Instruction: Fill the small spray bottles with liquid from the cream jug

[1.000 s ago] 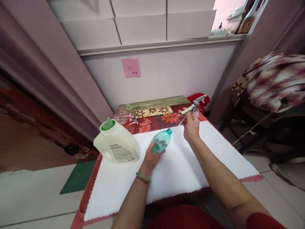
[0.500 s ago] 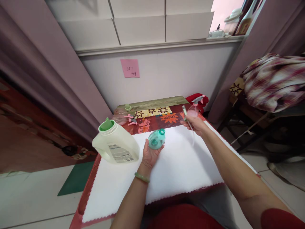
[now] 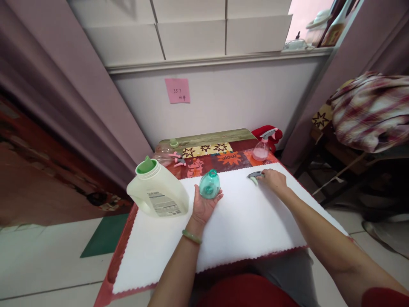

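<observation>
My left hand (image 3: 203,207) is wrapped round the lower part of a small clear teal spray bottle (image 3: 210,186), its open neck pointing up. At the right, low over the white cloth, my right hand (image 3: 274,181) grips a grey and green spray head (image 3: 255,175); its dip tube is hidden behind the hand. Left of my left hand stands a large pale detergent jug (image 3: 162,192) with a green pour spout. Behind my right hand, an upright spray bottle (image 3: 261,152) with a pink and grey top holds pinkish liquid.
A white cloth (image 3: 249,226) covers most of the table over a red patterned cover. At the back left lie a clear bottle (image 3: 162,156), a pink and grey spray head (image 3: 178,159) and a green cap (image 3: 174,143). Plaid fabric (image 3: 367,111) is heaped at the right.
My right hand has lowered the spray head to the white cloth and turned it to lie sideways. The teal bottle in my left hand now stands more upright.
</observation>
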